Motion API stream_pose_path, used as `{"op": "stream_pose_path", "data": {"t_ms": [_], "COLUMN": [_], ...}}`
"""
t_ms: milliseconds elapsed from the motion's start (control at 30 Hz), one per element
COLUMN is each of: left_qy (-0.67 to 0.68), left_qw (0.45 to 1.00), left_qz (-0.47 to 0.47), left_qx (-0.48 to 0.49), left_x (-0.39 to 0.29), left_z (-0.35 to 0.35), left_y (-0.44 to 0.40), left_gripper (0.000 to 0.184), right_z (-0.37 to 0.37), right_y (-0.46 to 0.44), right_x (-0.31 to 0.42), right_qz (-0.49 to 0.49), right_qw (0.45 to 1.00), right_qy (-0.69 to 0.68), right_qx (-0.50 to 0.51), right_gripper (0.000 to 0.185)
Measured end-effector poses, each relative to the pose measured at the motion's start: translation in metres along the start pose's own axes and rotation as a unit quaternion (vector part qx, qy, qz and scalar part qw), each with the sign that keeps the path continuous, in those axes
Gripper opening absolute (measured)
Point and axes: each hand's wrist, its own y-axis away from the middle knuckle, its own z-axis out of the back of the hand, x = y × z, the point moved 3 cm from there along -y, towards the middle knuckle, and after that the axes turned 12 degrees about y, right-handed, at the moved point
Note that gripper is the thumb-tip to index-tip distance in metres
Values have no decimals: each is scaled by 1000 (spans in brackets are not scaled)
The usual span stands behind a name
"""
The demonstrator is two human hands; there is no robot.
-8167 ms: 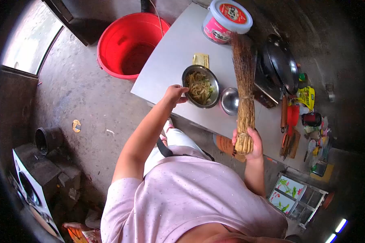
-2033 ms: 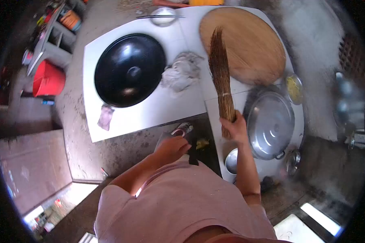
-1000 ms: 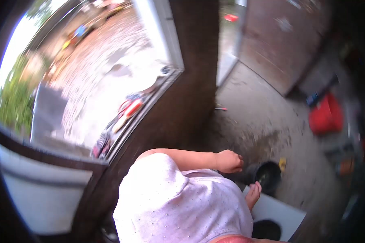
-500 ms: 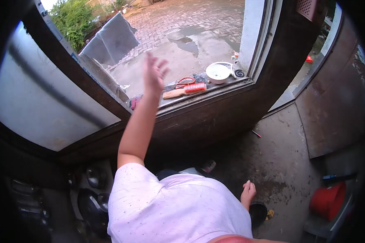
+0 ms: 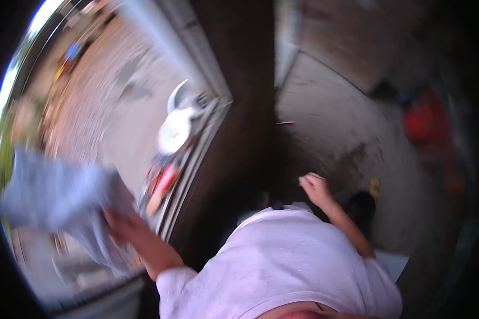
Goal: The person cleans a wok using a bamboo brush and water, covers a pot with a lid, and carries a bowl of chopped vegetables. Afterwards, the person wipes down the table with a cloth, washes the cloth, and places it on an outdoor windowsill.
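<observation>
My left hand (image 5: 121,226) reaches out through the window opening on the left, smeared by motion. Its fingers close on the edge of a grey-blue cloth (image 5: 64,194), which spreads outward from the hand. Just beyond that hand, a brush (image 5: 164,186) with a wooden handle and red bristle part lies on the sill. My right hand (image 5: 315,189) hovers over the floor in front of my body, its fingers curled in, with nothing seen in them.
On the window sill (image 5: 194,165) stands a white bowl (image 5: 174,133), with red-handled scissors (image 5: 151,178) by the brush. A thin red stick (image 5: 285,123) lies on the concrete floor (image 5: 330,117). A blurred red container (image 5: 426,119) stands at the right.
My view has swung to the right. My left hand, raised with its fingers spread before, now has hold of the grey cloth. My right hand has come up and forward, still curled.
</observation>
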Motion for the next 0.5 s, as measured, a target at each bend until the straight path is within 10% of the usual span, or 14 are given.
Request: {"op": "stream_pose_path", "data": {"t_ms": [100, 167, 200, 300, 400, 433, 500], "left_qy": [58, 63, -10, 6, -130, -19, -47], "left_qw": [957, 755, 734, 390, 193, 288, 250], "left_qz": [57, 79, 169, 446, 435, 388, 397], "left_qx": [277, 648, 658, 805, 870, 876, 882], "left_x": [43, 54, 55, 107, 156, 152, 175], "left_z": [-90, -188, -220, -310, -363, -394, -438], "left_y": [98, 173, 213, 330, 433, 457, 505], "left_gripper": [53, 72, 70, 44, 41, 45, 43], "right_z": [27, 58, 74, 140, 208, 234, 291], "right_y": [-45, -71, -82, -113, -136, -144, -159], "right_x": [-28, -37, -42, -70, -129, -154, -198], "right_qz": [-113, -151, -138, -65, -28, -45, -69], "right_qw": [949, 820, 743, 633, 677, 735, 783], "right_qy": [-282, -535, -634, -764, -730, -674, -618], "right_qx": [80, 136, 164, 111, 88, 61, 11], "right_gripper": [33, 56, 66, 73, 63, 55, 51]}}
